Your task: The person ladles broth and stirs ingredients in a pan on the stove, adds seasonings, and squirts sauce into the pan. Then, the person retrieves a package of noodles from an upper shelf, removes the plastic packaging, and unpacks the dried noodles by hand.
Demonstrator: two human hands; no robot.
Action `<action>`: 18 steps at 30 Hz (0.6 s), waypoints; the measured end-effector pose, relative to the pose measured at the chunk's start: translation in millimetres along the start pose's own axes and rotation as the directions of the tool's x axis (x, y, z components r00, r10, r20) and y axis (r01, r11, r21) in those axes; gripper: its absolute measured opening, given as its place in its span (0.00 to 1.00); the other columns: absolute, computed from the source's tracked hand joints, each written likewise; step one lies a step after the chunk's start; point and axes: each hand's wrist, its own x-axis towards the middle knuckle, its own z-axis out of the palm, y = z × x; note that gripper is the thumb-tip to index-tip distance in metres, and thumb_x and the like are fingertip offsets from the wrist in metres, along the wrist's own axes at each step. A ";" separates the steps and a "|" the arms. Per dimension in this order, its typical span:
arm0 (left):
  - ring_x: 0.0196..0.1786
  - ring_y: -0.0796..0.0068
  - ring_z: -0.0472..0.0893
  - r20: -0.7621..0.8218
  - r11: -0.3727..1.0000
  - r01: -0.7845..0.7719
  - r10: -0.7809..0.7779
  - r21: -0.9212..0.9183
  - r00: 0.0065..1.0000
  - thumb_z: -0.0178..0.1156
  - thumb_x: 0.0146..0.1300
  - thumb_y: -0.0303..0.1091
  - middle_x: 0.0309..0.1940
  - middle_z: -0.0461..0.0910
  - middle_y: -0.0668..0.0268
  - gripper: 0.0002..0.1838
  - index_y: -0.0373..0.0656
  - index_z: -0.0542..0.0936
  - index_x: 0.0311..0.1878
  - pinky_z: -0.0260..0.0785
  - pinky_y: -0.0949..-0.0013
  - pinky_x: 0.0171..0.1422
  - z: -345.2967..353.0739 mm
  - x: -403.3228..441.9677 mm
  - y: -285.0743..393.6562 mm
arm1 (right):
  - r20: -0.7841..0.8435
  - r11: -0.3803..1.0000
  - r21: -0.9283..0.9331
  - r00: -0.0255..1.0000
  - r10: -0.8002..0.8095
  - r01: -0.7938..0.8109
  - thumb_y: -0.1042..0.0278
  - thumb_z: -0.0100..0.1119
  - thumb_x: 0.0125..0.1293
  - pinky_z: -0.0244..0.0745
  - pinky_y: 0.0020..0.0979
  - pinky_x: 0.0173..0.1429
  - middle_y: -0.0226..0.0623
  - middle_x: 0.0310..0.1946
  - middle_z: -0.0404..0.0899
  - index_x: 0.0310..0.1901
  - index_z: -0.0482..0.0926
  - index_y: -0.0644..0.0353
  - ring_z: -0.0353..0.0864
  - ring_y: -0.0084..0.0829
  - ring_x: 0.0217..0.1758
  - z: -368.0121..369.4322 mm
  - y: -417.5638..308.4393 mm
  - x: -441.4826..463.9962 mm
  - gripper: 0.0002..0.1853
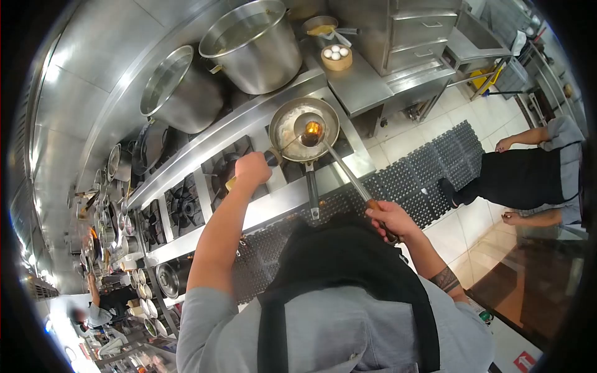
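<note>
My right hand [390,219] is closed around the wooden grip of a long-handled ladle [342,163]. The ladle's bowl is over a frying pan [280,127] on the stove, and something in it glows orange. Left of the pan, my left hand [252,169] is closed on a dark, cylindrical object [272,156], held close to the pan's rim; what it is I cannot make out. From the object a thin line reaches toward the ladle bowl. The pan's handle [312,189] points toward me, with neither hand on it.
Two large steel pots [258,59] stand behind the burners [183,208]. A round container of eggs [336,57] and a small pan [319,26] sit on the steel counter [360,90]. A co-worker [528,177] stands at the right by a black mat [423,161]; another person [96,314] is far left.
</note>
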 end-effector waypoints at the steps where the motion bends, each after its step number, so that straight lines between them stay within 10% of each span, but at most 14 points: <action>1: 0.54 0.52 0.87 -0.014 1.000 -0.005 0.005 0.000 1.000 0.59 0.59 0.35 0.50 0.87 0.53 0.18 0.41 0.86 0.51 0.80 0.55 0.58 1.0 1.2 -0.2 | -0.002 1.000 0.001 1.000 0.001 -0.001 0.59 0.62 0.74 0.69 0.27 0.17 0.26 0.24 0.73 0.38 0.72 0.57 0.71 0.19 0.18 0.6 -0.7 -0.2 0.12; 18: 0.54 0.52 0.87 -0.050 0.998 -0.009 0.006 -0.069 0.999 0.60 0.61 0.37 0.51 0.87 0.52 0.19 0.39 0.83 0.53 0.80 0.55 0.59 13.2 16.4 7.4 | -0.006 1.000 -0.022 1.000 -0.010 0.010 0.58 0.62 0.74 0.68 0.27 0.18 0.26 0.23 0.72 0.37 0.71 0.56 0.70 0.19 0.17 -3.9 -6.1 6.9 0.13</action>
